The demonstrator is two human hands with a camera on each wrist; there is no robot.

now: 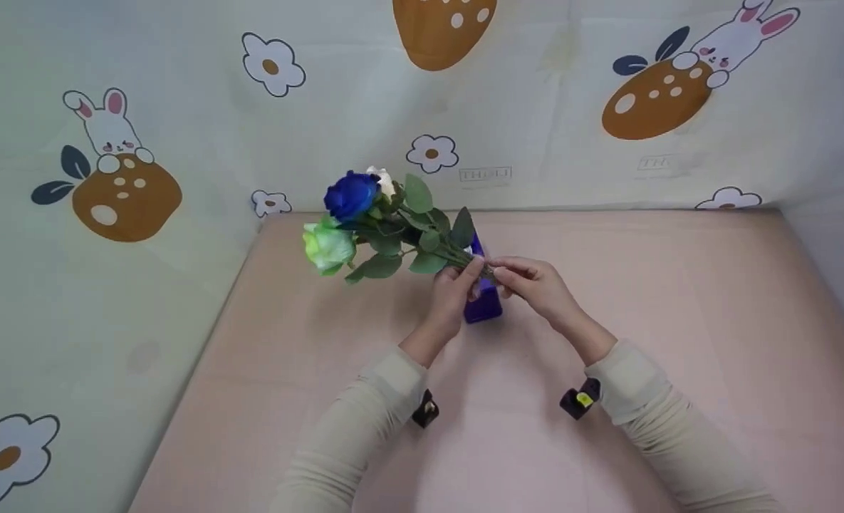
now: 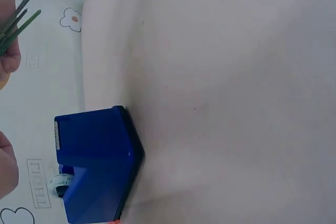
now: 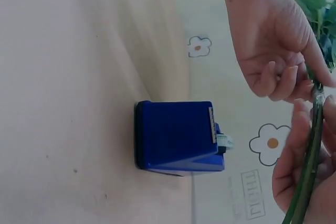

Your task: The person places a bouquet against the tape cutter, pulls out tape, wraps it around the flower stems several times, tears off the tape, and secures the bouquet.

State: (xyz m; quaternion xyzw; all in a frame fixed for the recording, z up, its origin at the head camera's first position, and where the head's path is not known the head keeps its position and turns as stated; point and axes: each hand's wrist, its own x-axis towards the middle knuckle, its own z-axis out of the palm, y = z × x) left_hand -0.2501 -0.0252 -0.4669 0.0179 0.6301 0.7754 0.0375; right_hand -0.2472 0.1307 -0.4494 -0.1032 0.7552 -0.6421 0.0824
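My left hand [image 1: 456, 292] grips a bunch of artificial roses by the stems [image 3: 310, 163], just below the leaves. The blooms point left: a blue rose [image 1: 351, 196], a pale green rose [image 1: 329, 246] and a white one [image 1: 383, 182] partly behind. My right hand [image 1: 535, 285] pinches the same stems near their lower ends, close beside the left fingers. A shiny clear band of tape [image 3: 318, 96] wraps the stems between the hands. Below the hands, a blue tape dispenser [image 3: 176, 136] stands on the table, its roll [image 2: 61, 184] partly showing.
The table bears a pale pink cloth [image 1: 308, 399]. A printed backdrop [image 1: 535, 92] with bunnies and flowers rises behind it and along the left. Dark wrist cameras [image 1: 580, 399] hang by both cuffs.
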